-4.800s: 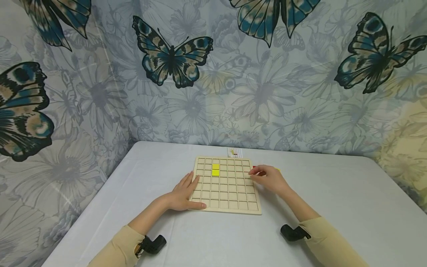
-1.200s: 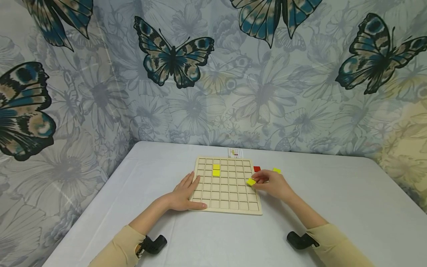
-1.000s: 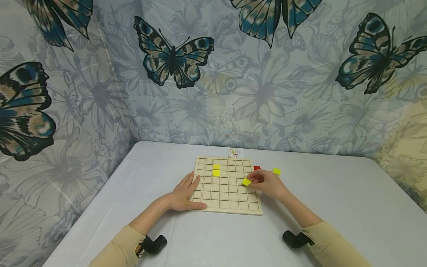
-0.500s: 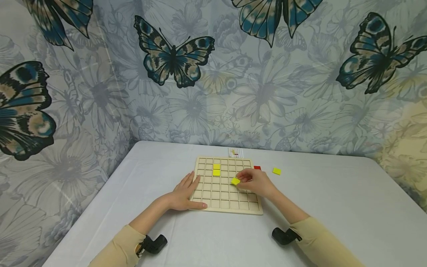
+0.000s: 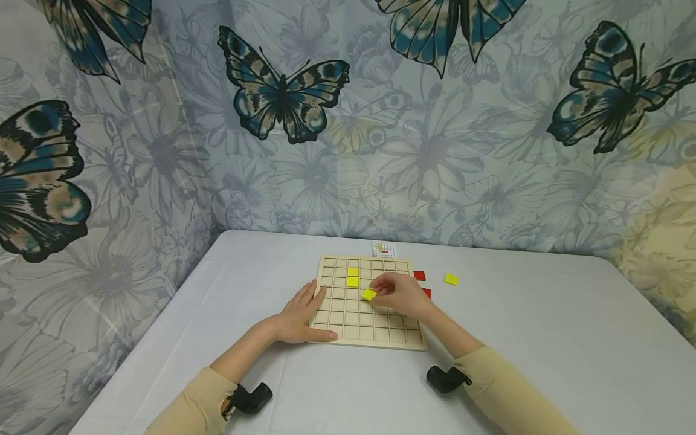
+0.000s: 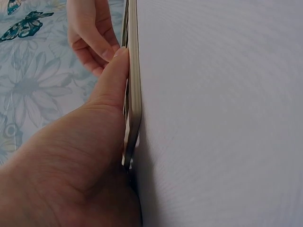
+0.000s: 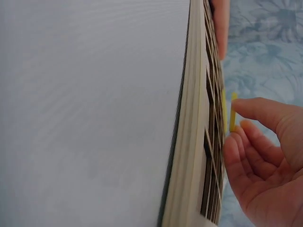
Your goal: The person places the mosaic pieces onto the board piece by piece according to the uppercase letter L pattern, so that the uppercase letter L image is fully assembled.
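Observation:
A pale wooden grid board [image 5: 359,333] lies on the table in the head view. My left hand [image 5: 296,315] rests with straight fingers on its left edge, the thumb along the front corner. My right hand [image 5: 399,296] pinches a yellow square tile [image 5: 369,294] between thumb and fingers over the middle of the board. In the right wrist view that tile [image 7: 233,112] stands edge-on, slightly apart from the board [image 7: 189,142]. Two yellow tiles [image 5: 353,277] sit in neighbouring cells of one column, behind and left of the held tile.
Right of the board lie a red tile [image 5: 419,275], another red tile [image 5: 426,293] partly covered by my right hand, and a yellow tile [image 5: 451,279]. A small printed grid card [image 5: 383,249] lies behind the board. White cloth covers the table [image 5: 544,338].
My right hand has picked up a yellow tile from beside the board and carried it left over the grid to the middle. The left hand has stayed in place.

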`<state>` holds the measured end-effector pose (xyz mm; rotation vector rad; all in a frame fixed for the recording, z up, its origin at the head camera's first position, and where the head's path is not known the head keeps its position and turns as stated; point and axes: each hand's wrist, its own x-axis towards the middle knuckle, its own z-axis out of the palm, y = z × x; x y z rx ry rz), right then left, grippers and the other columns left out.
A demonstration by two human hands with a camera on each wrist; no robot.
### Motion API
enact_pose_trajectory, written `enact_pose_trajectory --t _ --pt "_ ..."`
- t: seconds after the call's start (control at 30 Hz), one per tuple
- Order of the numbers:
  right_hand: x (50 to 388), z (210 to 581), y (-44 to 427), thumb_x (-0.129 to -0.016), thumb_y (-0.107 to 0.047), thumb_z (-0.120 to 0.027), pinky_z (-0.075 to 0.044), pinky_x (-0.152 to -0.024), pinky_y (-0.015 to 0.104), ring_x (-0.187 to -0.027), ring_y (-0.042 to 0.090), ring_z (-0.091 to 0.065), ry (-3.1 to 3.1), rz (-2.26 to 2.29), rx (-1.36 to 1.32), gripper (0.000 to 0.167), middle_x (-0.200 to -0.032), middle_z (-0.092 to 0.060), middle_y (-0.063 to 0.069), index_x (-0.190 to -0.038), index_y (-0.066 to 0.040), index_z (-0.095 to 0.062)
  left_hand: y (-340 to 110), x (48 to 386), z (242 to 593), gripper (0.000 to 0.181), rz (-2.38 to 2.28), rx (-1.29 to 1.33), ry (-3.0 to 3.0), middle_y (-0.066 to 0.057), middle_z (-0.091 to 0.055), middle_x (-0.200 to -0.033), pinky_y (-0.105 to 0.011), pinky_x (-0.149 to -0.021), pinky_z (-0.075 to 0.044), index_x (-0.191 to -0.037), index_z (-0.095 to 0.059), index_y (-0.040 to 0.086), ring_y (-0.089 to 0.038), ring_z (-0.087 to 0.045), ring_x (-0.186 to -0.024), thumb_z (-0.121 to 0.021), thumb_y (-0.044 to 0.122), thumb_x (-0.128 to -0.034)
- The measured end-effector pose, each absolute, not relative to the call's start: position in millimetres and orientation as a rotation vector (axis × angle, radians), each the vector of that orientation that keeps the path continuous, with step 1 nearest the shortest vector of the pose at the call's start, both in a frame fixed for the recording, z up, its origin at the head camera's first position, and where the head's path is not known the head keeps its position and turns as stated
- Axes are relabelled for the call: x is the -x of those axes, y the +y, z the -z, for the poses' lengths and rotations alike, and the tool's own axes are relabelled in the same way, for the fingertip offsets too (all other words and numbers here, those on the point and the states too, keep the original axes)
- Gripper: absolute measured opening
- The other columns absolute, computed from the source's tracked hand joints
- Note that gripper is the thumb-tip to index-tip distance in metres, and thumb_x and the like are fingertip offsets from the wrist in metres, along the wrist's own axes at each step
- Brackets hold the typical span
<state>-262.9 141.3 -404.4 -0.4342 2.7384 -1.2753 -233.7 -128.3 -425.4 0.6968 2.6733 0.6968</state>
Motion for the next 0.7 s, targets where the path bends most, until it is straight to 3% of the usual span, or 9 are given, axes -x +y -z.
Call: enact_pose_trajectory --t 0.7 --pt "273.1 405.6 114.7 -0.078 -0.004 -0.080 -0.044 -0.070 0.027 -0.074 0.014 -0.053 2.763 1.182 0.589 0.020 -0.076 -0.060 -0.002 -0.095 -0.007 -0.070 -130.3 234.2 425.4 0.107 -0.685 -0.713 2.668 -0.019 0.008 -0.161 -0.055 -0.115 -0.008 -0.157 -0.008 0.004 -0.032 0.010 -0.147 -0.065 0.061 -0.0852"
